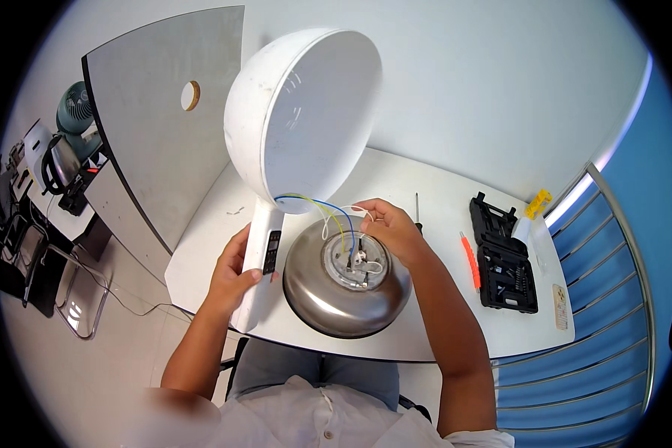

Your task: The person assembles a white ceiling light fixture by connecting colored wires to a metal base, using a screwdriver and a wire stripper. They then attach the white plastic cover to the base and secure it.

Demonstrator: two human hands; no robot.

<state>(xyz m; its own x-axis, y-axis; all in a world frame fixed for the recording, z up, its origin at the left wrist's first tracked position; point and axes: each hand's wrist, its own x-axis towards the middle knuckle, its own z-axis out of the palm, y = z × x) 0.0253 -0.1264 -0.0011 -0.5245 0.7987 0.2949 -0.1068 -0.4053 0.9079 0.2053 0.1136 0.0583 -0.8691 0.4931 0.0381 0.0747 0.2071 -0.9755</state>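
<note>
My left hand (235, 278) is wrapped round the handle of a white bowl-shaped plastic housing (250, 119), which stands tilted up on its side with its hollow facing right. A dark button panel (272, 251) runs along that handle. On the table to its right, a metal pan (336, 302) lies upside down, its round base showing metal fittings (360, 257). Blue, yellow-green and white wires link the housing to this base. Above the pan's far right side, my right hand (388, 228) pinches a white wire (358, 210) between its fingertips.
Beyond my right hand lies a screwdriver (417, 213). An orange-red tool (470, 261) rests by an open black tool case (504, 261). A yellow item (537, 203) is behind the case. A metal railing (635, 276) borders the right side; a grey partition (164, 142) stands left.
</note>
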